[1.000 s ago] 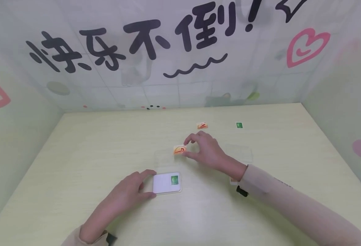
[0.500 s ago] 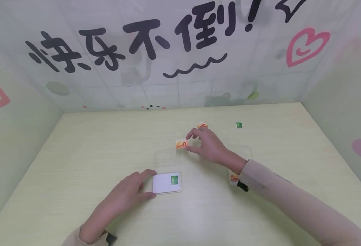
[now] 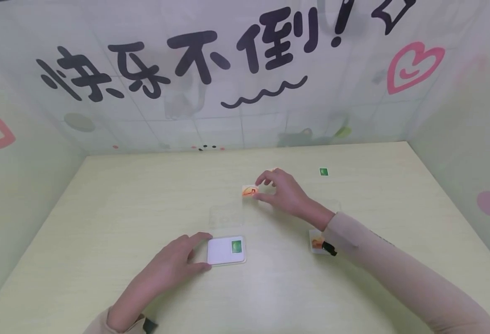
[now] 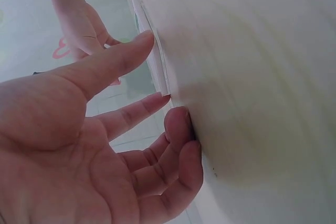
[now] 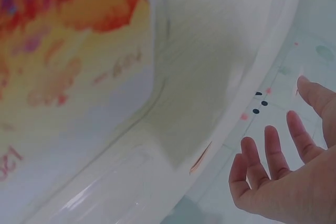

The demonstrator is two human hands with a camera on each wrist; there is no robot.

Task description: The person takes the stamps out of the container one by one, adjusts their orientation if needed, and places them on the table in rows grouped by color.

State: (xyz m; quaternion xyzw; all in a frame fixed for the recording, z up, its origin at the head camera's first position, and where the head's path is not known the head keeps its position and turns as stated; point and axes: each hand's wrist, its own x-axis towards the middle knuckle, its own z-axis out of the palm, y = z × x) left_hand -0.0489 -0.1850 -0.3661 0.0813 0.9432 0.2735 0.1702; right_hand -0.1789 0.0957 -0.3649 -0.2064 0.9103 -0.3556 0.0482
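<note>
In the head view, my left hand (image 3: pixel 171 262) holds a white card (image 3: pixel 220 251) flat on the table, thumb and forefinger at its left corners. A small green stamp (image 3: pixel 236 246) sits on that card's right side. My right hand (image 3: pixel 286 195) pinches a small orange-and-white stamp (image 3: pixel 250 190) by its right edge between thumb and forefinger, above the table. Behind those fingers, another orange stamp (image 3: pixel 274 170) is mostly hidden. The left wrist view shows the white card (image 4: pixel 157 66) edge-on between thumb and forefinger, the other fingers curled loosely.
A green stamp (image 3: pixel 324 171) lies at the back right of the table. Beneath the right sleeve is a card with an orange picture (image 3: pixel 317 241), partly covered. A clear plastic piece (image 3: pixel 226 217) lies behind the white card. Walls (image 3: pixel 245 125) enclose the table's back and sides.
My right hand has moved slightly away and to the right, carrying the orange stamp, and now hides most of the stamp behind. My left hand and the white card have stayed put.
</note>
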